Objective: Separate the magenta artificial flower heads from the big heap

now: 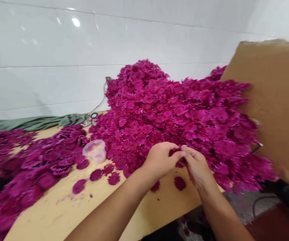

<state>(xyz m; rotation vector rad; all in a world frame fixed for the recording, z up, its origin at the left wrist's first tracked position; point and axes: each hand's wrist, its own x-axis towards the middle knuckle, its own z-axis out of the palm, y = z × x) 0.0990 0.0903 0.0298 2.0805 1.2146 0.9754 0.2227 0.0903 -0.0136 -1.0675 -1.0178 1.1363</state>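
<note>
My left hand and my right hand meet over the near edge of a big heap of magenta artificial-looking flower heads. Their fingertips pinch together around a magenta flower head, mostly hidden by the fingers. Just below the hands, a loose dark magenta flower head lies on the yellow tabletop. Left of my left hand, a clear plastic cup tilts on the table, with something pale inside that I cannot make out.
Layered magenta flower heads cover the table's left side. Green cloth lies along the white tiled wall. A large cardboard sheet stands at the right. The table's front edge runs below my hands.
</note>
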